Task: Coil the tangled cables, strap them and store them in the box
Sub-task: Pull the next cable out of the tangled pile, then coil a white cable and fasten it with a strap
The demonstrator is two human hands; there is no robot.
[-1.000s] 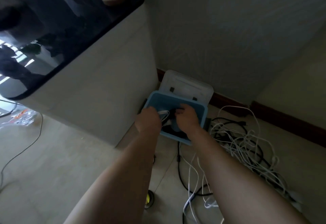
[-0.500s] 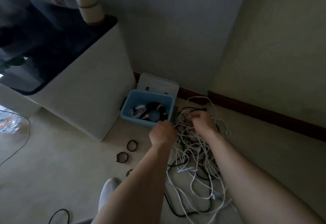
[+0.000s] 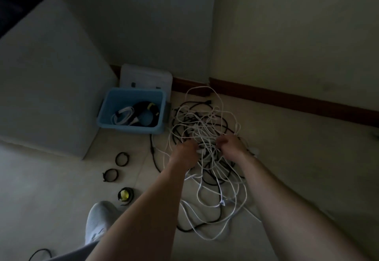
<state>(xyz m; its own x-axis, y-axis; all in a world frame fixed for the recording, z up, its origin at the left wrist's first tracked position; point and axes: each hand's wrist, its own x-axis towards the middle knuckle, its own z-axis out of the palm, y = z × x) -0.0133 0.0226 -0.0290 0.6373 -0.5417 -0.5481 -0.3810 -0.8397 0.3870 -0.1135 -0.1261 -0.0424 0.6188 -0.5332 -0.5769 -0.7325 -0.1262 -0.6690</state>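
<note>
White and black cables lie tangled on the floor, just right of the blue box. At the heap's middle the left hand curls round white strands; whether the right hand grips anything cannot be told (too dim). The box lies nearer the left.

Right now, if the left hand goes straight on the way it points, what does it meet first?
The tangled cables: the left hand seems to curl into them, though depth is unclear.
</note>
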